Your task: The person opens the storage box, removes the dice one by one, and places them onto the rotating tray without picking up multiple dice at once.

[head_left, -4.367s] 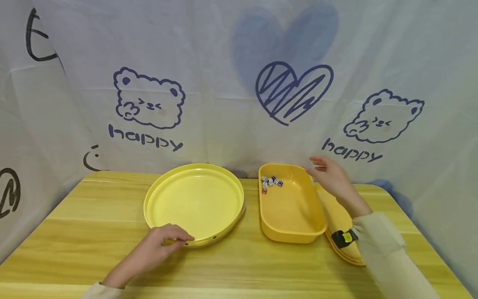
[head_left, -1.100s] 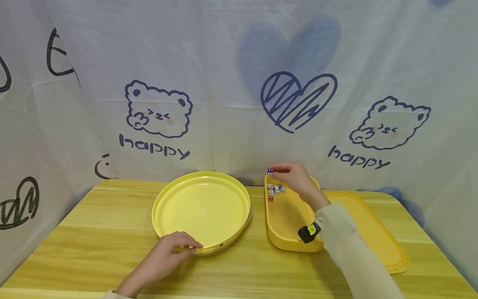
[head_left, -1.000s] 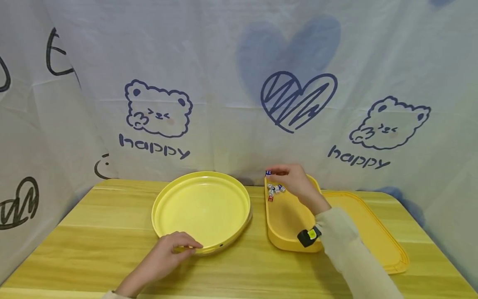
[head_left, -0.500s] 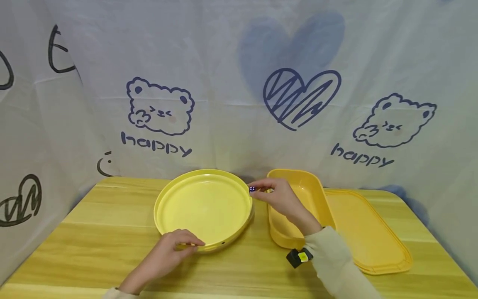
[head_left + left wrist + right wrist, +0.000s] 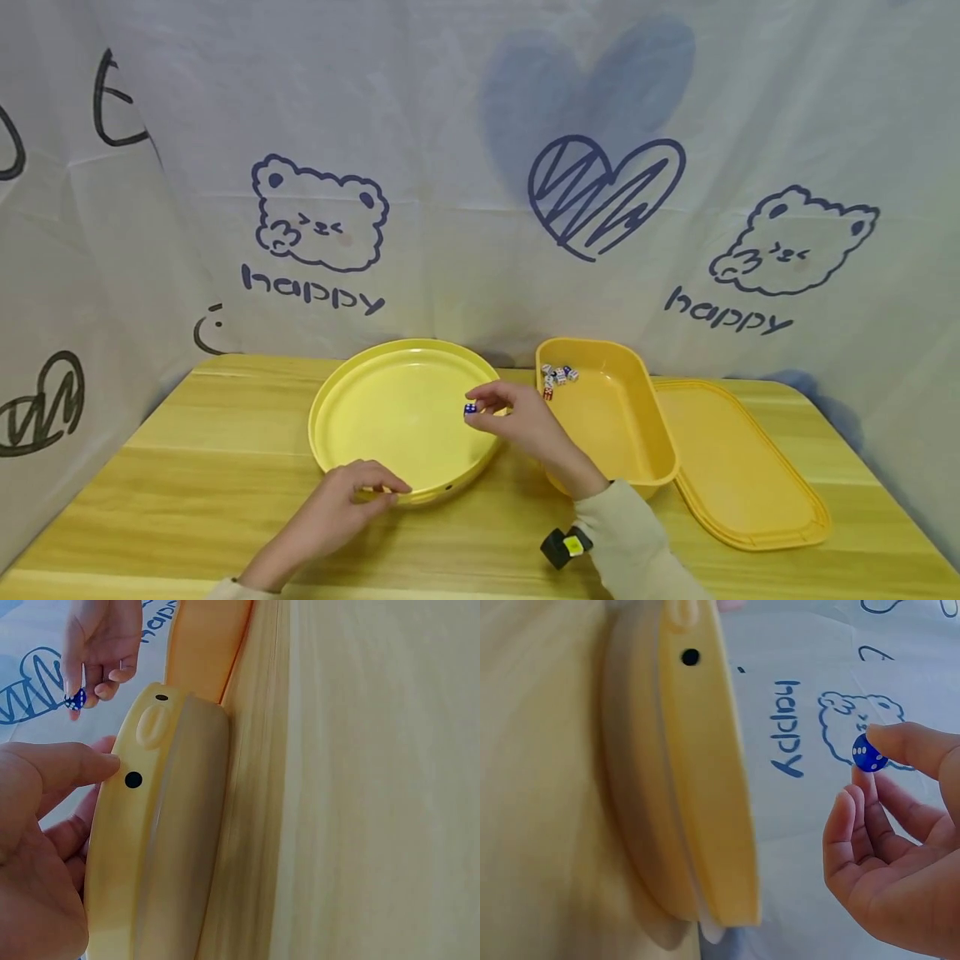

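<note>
My right hand (image 5: 525, 421) pinches a blue die (image 5: 470, 409) with white pips between thumb and fingertip. It hovers over the right part of a round yellow tray (image 5: 405, 417); in the right wrist view the die (image 5: 869, 754) shows above the tray's rim. My left hand (image 5: 337, 512) grips the tray's near rim, thumb and fingers on either side of the wall (image 5: 120, 847). Several small dice (image 5: 559, 376), white, blue and red, lie in the far left corner of an orange rectangular box (image 5: 618, 417).
An orange lid (image 5: 750, 475) lies flat on the wooden table (image 5: 187, 467), right of the box. A white cloth (image 5: 435, 167) with drawn bears and hearts hangs behind the table.
My right hand reached into the box, lifted out the blue die and carried it left to above the tray. The lid shows more fully. My left hand has stayed at the rim.
</note>
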Available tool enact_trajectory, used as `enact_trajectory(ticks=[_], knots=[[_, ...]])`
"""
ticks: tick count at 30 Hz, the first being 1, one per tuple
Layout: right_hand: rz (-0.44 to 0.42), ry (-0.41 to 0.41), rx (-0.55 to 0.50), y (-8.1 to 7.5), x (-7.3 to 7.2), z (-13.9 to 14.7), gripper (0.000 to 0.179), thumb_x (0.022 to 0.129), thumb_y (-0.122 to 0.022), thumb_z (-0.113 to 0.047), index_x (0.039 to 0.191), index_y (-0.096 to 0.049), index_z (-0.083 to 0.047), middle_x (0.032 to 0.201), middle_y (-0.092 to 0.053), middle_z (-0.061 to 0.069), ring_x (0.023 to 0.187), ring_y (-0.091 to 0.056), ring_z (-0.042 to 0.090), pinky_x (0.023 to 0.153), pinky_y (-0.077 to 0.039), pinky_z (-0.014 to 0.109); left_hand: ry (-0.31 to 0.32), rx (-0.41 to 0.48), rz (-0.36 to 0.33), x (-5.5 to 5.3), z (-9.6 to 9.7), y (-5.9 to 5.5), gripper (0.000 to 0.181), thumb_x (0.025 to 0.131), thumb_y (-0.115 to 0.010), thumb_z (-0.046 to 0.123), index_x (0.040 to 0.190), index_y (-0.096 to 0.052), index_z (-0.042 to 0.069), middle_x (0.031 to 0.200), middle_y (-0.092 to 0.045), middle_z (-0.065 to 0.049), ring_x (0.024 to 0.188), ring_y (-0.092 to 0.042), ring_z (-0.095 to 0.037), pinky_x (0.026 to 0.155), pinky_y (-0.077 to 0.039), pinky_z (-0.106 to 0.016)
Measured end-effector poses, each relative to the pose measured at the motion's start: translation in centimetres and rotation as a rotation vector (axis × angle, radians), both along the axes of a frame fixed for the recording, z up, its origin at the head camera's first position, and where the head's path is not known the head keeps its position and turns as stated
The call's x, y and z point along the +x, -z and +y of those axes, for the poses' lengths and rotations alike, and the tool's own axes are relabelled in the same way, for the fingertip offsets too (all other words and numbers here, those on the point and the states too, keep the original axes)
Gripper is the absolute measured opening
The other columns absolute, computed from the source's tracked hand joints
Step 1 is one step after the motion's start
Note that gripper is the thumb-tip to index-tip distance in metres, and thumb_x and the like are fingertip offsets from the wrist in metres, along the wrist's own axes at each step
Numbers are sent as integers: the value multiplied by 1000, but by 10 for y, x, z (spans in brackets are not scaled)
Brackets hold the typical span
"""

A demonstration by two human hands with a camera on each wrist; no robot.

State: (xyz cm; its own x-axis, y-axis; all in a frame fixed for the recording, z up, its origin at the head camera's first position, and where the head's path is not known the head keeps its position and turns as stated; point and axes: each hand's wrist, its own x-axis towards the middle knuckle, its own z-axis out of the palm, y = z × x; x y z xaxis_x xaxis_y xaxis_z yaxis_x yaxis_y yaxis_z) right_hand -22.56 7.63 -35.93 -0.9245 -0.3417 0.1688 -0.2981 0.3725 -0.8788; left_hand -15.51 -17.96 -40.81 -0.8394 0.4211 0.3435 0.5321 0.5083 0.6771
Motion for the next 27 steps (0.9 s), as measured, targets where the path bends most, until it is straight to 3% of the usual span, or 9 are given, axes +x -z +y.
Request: enact_trajectory(ticks=[5, 13, 27], knots=[[55, -28, 36, 8, 2, -7, 16, 86, -73, -12, 99, -71, -4, 89, -67, -1, 84, -58, 15, 71, -49, 27, -2, -1, 1, 0, 0, 1, 13, 87, -69, 5, 93, -75, 15, 92, -69, 9, 86, -58, -7, 76, -50, -30], [99, -53, 75, 20, 3, -14, 14, 85, -72, -11, 97, -71, -4, 87, -68, 0, 80, -59, 13, 67, -49, 25, 7, 10, 27, 0, 0, 3, 13, 87, -69, 4, 93, -74, 15, 91, -69, 9, 86, -58, -7, 75, -51, -30], [130, -18, 109, 29, 6, -18, 15, 84, -75, -15, 96, -74, -6, 91, -67, -1, 81, -59, 13, 73, -50, 26, 3, 9, 9, 1, 1, 3, 13, 88, -68, 5, 93, -74, 15, 92, -69, 9, 86, -58, -8, 75, -51, -30]])
